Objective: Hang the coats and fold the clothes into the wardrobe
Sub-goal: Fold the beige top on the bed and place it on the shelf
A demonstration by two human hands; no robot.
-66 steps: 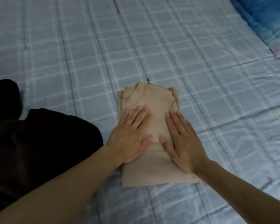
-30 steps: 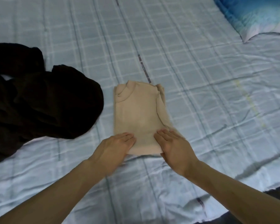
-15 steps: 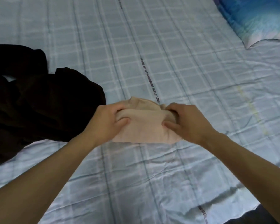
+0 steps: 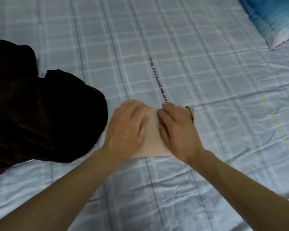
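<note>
Head view: both flat hands, left [image 4: 127,129] and right [image 4: 177,130], press the folded beige top [image 4: 153,140].

A pale blue bedsheet [image 4: 207,80] is crossed by a check of white and darker blue-grey lines, and one stripe of dark printed lettering [image 4: 157,79] is carried along it. A plain beige folded garment [image 4: 153,130] is seen against it. A dark brown, nearly black garment [image 4: 40,114] is shown unpatterned. A pillow [image 4: 274,19] is coloured in mottled bright blue fading to white.
</note>
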